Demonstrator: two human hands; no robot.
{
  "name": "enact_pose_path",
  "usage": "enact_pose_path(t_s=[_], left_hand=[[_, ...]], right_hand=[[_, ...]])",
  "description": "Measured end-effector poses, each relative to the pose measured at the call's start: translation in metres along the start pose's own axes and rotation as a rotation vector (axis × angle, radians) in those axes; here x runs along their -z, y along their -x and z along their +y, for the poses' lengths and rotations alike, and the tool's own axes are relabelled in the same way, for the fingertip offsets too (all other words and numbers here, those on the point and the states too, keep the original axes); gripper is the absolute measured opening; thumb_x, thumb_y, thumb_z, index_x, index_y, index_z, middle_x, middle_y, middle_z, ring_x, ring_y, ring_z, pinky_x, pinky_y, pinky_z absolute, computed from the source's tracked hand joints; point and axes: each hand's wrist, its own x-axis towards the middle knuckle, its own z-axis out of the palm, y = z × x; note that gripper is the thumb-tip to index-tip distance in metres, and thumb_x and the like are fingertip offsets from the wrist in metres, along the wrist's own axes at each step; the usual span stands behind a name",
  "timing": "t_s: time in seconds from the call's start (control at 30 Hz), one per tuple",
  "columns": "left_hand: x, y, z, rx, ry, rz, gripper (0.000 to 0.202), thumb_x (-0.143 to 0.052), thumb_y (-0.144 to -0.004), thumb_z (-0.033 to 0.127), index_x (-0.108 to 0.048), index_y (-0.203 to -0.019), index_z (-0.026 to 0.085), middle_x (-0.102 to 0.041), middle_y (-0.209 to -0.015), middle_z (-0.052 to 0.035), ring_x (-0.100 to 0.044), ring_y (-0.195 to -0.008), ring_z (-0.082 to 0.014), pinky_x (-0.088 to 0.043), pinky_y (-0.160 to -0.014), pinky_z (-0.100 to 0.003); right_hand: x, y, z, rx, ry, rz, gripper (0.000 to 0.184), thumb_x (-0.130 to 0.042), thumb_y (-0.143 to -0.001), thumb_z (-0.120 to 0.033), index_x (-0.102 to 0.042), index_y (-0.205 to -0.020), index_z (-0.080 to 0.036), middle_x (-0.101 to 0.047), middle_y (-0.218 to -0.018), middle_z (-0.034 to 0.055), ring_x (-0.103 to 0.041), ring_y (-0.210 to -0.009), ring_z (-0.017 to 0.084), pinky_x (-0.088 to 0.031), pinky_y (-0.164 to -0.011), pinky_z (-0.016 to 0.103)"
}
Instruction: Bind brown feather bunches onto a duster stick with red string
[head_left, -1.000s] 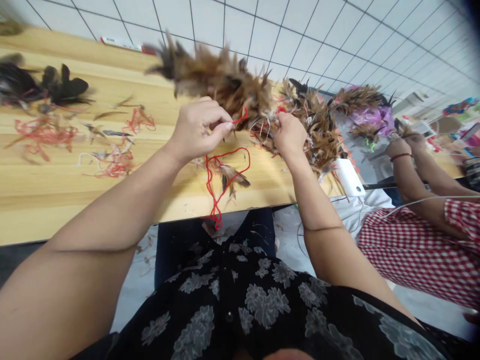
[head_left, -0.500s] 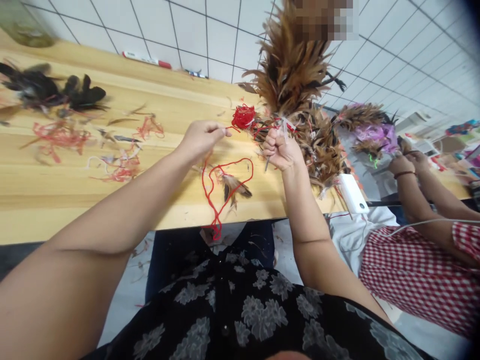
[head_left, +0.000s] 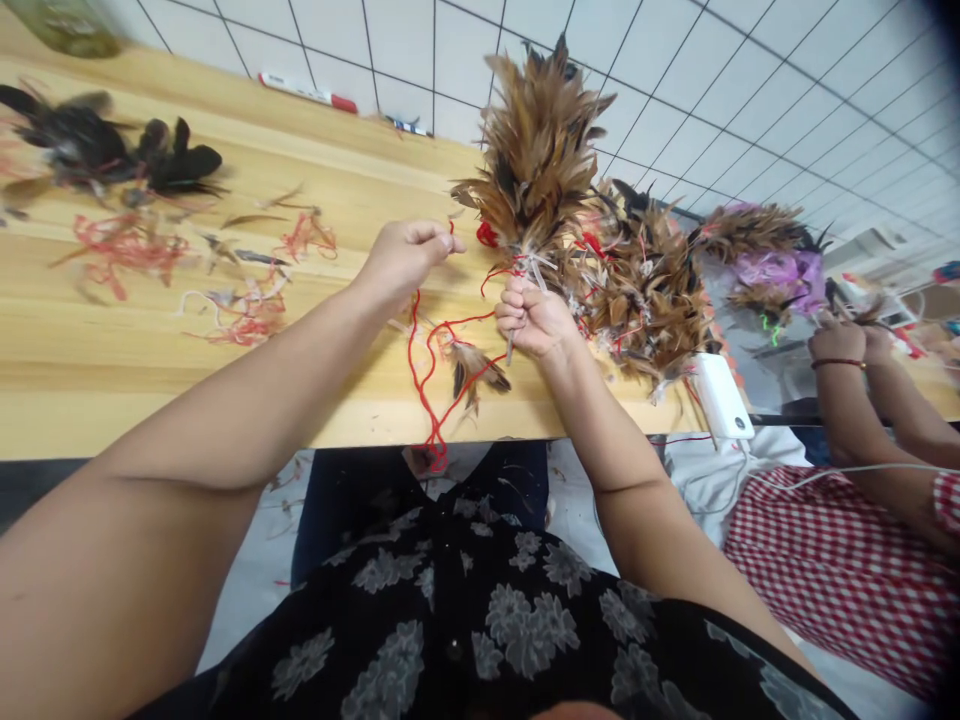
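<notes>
My right hand [head_left: 536, 318] is closed around the thin stem of a feather duster [head_left: 546, 150], whose brown feathers fan upward. White strips and red thread show at the base of the feathers, just above my fist. To the left, my left hand [head_left: 416, 255] is closed in a pinch on red string [head_left: 415, 335]. The string loops down over the table's front edge. A small loose feather tuft [head_left: 478, 372] lies between my forearms, under part of the string. A red yarn ball [head_left: 487, 234] is partly hidden behind the duster.
A feather pile [head_left: 649, 290] lies right of my right hand, near a white power bank [head_left: 722, 398] with a cable. Black feathers [head_left: 176, 165] and red thread scraps [head_left: 127, 250] are at left. A marker [head_left: 307, 92] lies by the tiled wall. Another person's hands [head_left: 840, 345] work at right.
My right hand has brought the duster left and closer to me, and its feathers now cover much of the yarn ball. My left hand keeps its pinch. The view has shifted slightly.
</notes>
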Motion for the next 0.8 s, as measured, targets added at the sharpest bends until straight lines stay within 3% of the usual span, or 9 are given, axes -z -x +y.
enact_pose_path(t_s=[0.13, 0.23, 0.43, 0.63, 0.8], left_hand=[[-0.005, 0.005, 0.006, 0.115, 0.059, -0.054, 0.019, -0.066, -0.082, 0.001, -0.073, -0.069, 0.012, -0.071, -0.074, -0.0060, -0.053, -0.058, -0.0101, -0.039, -0.058, -0.024], [-0.005, 0.006, 0.008, 0.123, 0.082, -0.087, 0.016, -0.067, -0.081, 0.001, -0.074, -0.076, 0.014, -0.067, -0.066, -0.0028, -0.045, -0.049, -0.0083, -0.031, -0.050, -0.023], [-0.002, 0.001, 0.000, 0.152, 0.116, -0.049, 0.026, -0.067, -0.072, -0.006, -0.061, -0.077, 0.019, -0.061, -0.055, 0.0026, -0.041, -0.040, -0.0084, -0.025, -0.042, -0.021], [-0.014, 0.012, -0.007, 0.382, 0.145, -0.275, 0.021, -0.066, -0.074, -0.007, -0.069, -0.065, 0.012, -0.065, -0.059, -0.0077, -0.048, -0.043, -0.0071, -0.024, -0.040, -0.016], [-0.026, 0.023, -0.009, 0.500, 0.251, -0.341, 0.019, -0.072, -0.082, -0.002, -0.073, -0.068, 0.009, -0.066, -0.065, -0.0105, -0.050, -0.050, -0.0067, -0.023, -0.041, -0.013]], right_hand=[[-0.001, -0.004, 0.004, -0.050, -0.011, 0.049, 0.031, -0.041, -0.080, 0.006, -0.030, -0.078, -0.023, -0.029, -0.056, -0.0104, -0.022, -0.041, 0.005, -0.016, -0.039, 0.011], [-0.002, -0.006, 0.005, -0.050, -0.022, 0.076, 0.031, -0.038, -0.084, 0.007, -0.031, -0.077, -0.022, -0.030, -0.054, -0.0105, -0.024, -0.040, 0.005, -0.015, -0.039, 0.011], [0.001, -0.009, 0.007, -0.003, -0.020, 0.052, 0.031, -0.038, -0.083, 0.007, -0.032, -0.078, -0.022, -0.031, -0.054, -0.0108, -0.023, -0.040, 0.005, -0.016, -0.039, 0.011], [0.003, -0.008, 0.005, 0.085, -0.059, 0.033, 0.032, -0.040, -0.078, 0.008, -0.031, -0.080, -0.023, -0.032, -0.055, -0.0105, -0.025, -0.041, 0.005, -0.017, -0.039, 0.010], [0.004, -0.006, 0.006, 0.132, -0.022, -0.002, 0.034, -0.045, -0.079, 0.007, -0.030, -0.081, -0.024, -0.030, -0.060, -0.0107, -0.024, -0.045, 0.005, -0.017, -0.042, 0.011]])
